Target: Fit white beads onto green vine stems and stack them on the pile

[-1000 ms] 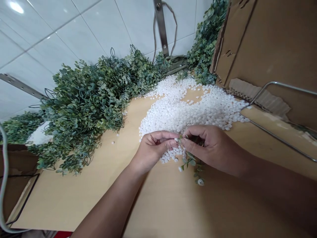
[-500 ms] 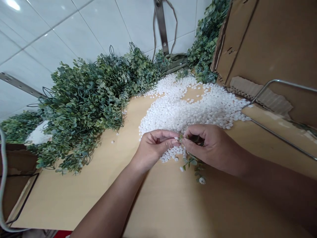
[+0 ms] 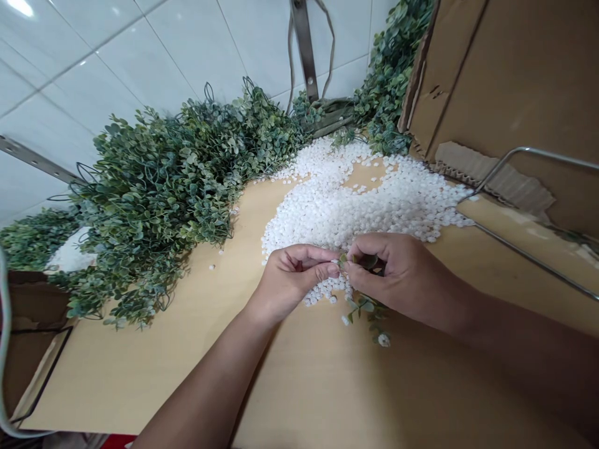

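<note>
Pinched between the thumb and fingers of my right hand (image 3: 397, 268) is a sprig of artificial greenery (image 3: 362, 304). Its leafy stems hang below the hand, and a small white flower (image 3: 384, 340) sits at the tip of one. My left hand (image 3: 299, 274) is closed in a pinch at the sprig's upper end, on a small white flower piece mostly covered by the fingertips. Both hands meet just in front of a wide heap of small white flower pieces (image 3: 337, 209), which is spread over the tabletop.
A large pile of artificial greenery (image 3: 163, 187) lies along the tiled wall at left, with more greenery (image 3: 397, 68) at back right. A cardboard box (image 3: 519, 81) and a bent metal rod (image 3: 505, 159) stand at right. The wooden table (image 3: 196, 368) runs below my arms.
Both hands keep the same pinch at the sprig, with only slight finger movement. The hanging stem tip has shifted a little to the right.
</note>
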`<state>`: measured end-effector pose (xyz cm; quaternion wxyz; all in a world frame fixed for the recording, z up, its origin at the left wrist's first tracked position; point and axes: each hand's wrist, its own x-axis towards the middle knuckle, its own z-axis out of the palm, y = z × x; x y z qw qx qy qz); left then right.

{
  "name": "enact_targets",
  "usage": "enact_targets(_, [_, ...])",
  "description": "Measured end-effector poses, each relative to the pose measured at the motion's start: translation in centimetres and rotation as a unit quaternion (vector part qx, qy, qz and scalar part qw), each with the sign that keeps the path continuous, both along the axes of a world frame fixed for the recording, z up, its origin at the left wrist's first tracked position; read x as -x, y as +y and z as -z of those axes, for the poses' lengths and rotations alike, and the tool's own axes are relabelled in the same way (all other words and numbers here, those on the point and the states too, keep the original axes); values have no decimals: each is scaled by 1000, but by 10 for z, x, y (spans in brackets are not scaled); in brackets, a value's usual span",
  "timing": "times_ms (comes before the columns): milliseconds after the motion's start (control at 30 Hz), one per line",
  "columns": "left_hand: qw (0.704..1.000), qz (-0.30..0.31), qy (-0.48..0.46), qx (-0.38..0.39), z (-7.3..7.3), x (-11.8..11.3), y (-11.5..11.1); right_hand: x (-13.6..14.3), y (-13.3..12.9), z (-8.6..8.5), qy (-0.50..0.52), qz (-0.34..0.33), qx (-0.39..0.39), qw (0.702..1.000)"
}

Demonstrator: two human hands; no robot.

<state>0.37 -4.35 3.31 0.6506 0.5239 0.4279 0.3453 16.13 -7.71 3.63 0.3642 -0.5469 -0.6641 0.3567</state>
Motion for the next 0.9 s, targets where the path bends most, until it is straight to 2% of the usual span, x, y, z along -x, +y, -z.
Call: enact_targets(900, [1000,-10,12,2,0,0,-1,3,1,2,19,6,18,1000])
